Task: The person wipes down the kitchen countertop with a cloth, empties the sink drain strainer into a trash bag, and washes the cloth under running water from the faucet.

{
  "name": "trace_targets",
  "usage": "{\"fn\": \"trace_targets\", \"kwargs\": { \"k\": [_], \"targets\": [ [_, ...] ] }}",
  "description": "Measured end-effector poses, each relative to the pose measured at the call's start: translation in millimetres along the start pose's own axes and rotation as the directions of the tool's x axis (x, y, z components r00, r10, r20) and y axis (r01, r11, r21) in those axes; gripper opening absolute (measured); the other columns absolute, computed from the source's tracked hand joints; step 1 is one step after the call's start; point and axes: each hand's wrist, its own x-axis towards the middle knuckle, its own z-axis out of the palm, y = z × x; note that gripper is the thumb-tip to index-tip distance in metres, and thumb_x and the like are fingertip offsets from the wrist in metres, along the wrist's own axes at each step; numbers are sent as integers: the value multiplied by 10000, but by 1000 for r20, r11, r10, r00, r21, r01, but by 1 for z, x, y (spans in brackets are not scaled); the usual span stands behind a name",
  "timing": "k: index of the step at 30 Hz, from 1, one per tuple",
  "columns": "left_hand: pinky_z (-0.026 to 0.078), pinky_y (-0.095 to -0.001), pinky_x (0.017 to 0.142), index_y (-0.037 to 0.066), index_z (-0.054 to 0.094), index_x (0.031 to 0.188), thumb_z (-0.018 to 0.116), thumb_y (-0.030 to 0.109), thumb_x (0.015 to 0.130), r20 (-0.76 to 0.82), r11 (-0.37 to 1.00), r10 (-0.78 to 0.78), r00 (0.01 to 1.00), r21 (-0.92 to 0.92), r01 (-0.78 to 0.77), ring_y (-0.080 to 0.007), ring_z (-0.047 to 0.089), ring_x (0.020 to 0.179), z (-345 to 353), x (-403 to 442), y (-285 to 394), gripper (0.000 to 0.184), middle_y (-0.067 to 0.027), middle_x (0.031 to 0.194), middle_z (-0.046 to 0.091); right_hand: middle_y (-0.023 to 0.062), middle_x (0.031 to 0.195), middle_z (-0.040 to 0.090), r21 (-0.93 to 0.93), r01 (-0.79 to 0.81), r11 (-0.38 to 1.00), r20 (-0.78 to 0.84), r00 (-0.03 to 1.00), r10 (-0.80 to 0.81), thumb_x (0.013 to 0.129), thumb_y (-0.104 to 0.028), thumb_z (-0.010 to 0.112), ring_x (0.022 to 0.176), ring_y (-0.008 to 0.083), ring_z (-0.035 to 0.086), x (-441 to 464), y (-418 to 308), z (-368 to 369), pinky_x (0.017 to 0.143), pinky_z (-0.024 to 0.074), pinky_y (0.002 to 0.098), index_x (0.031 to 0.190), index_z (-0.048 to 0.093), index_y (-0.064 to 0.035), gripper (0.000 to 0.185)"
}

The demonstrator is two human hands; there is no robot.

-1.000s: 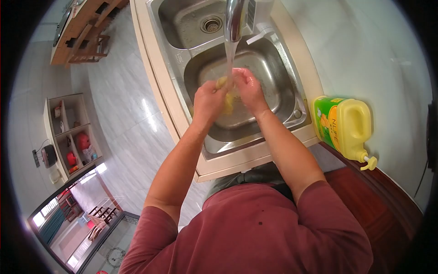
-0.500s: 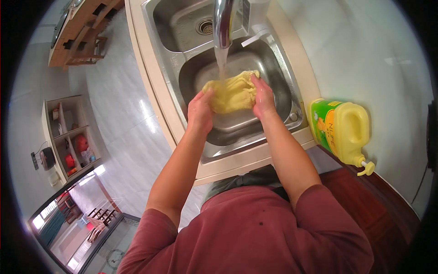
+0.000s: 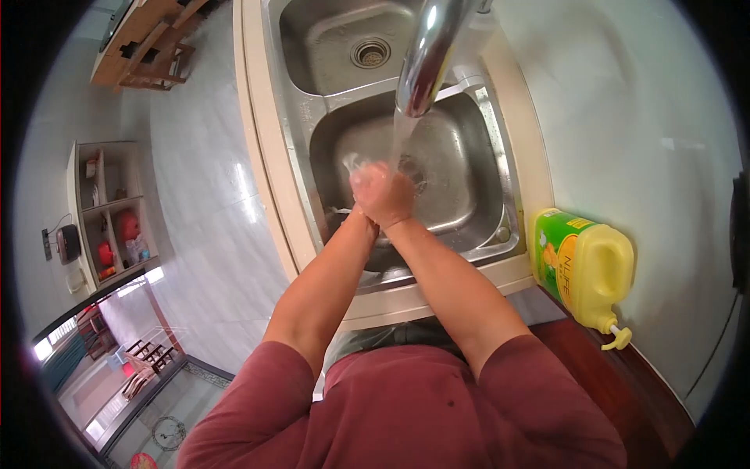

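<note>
My right hand [image 3: 391, 199] lies over my left hand [image 3: 364, 220] in the near sink basin [image 3: 461, 168], just left of the stream of running water [image 3: 403, 134]. The two hands touch, with the left mostly covered by the right. Splashing water and motion blur their fingers, so I cannot tell how they are bent or whether anything is between them. Above them the chrome faucet [image 3: 426, 66] curves down. The yellow cloth does not show in this view.
A second basin with a drain [image 3: 370, 53] lies beyond the near one. On the right, a yellow-green pump jug [image 3: 582, 270] stands by the wall. Wooden furniture [image 3: 152, 51] is at the far left, with an open shelf unit [image 3: 109, 199] below it.
The yellow cloth stretched between both hands has gone from sight. My hands have come together, the right over the left. The camera view has shifted slightly.
</note>
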Motion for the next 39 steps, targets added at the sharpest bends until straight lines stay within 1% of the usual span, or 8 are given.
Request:
{"fn": "trace_targets", "kwargs": {
  "k": [7,10,17,22,27,32,35,39],
  "targets": [
    [498,-305,795,77,497,1496,574,159,1008,-61,880,442,895,221,-420,-147,594,920,-19,-50,25,502,-81,1076,668,256,1029,708,6,-124,992,-16,992,124,935,-274,573,937,433,680,31,99,15,834,555,476,1042,699,-10,312],
    [489,-301,884,81,406,1567,501,107,1019,-72,826,519,852,298,-478,-143,575,996,-25,-59,42,557,-97,1227,623,187,1061,711,748,-662,-46,529,554,643,971,-236,552,964,335,694,31,116,-17,872,559,418,1107,674,26,319],
    [525,-329,877,34,567,1402,605,260,1032,154,990,34,987,-142,-12,-208,645,1052,-5,-13,17,435,-125,1259,656,56,1112,662,851,-386,356,272,904,329,1011,-171,546,1042,141,614,-31,-9,-77,952,485,289,1165,680,-14,257],
    [554,-389,704,36,643,1108,616,336,1007,623,916,28,782,-330,230,-219,676,840,-22,44,-22,318,-74,1032,684,238,964,696,68,1,998,-103,995,6,968,-281,576,973,452,663,-45,0,-9,857,514,514,1015,700,-29,285],
    [556,-417,800,23,630,1178,521,211,1028,-81,995,-59,995,74,65,-243,687,908,20,-33,10,265,-100,1041,682,294,952,689,-20,-432,902,113,895,431,978,-351,552,1006,492,646,28,50,-6,916,506,519,997,711,-18,369],
    [460,-353,1052,11,507,1472,556,283,1064,61,986,144,988,-90,-139,-244,572,1252,-7,-50,19,493,-95,1337,599,277,973,716,-114,-486,867,246,831,498,1012,-376,524,971,423,697,29,133,26,900,541,468,1043,703,28,443],
    [476,-343,1015,76,492,1506,534,259,1075,83,980,157,984,-133,-145,-219,594,1192,-2,-69,45,470,-76,1291,620,170,1066,725,761,-642,-87,582,618,529,1042,-314,510,1003,305,710,17,77,-40,898,543,411,1096,687,22,384],
    [547,-308,838,146,543,1473,543,253,1074,75,971,86,993,-228,-67,-179,665,989,9,-60,44,413,-35,1125,668,96,1238,656,872,-421,249,315,873,371,1037,-207,519,1112,247,657,-19,29,-75,977,517,400,1178,657,-9,280]
  ]
}}
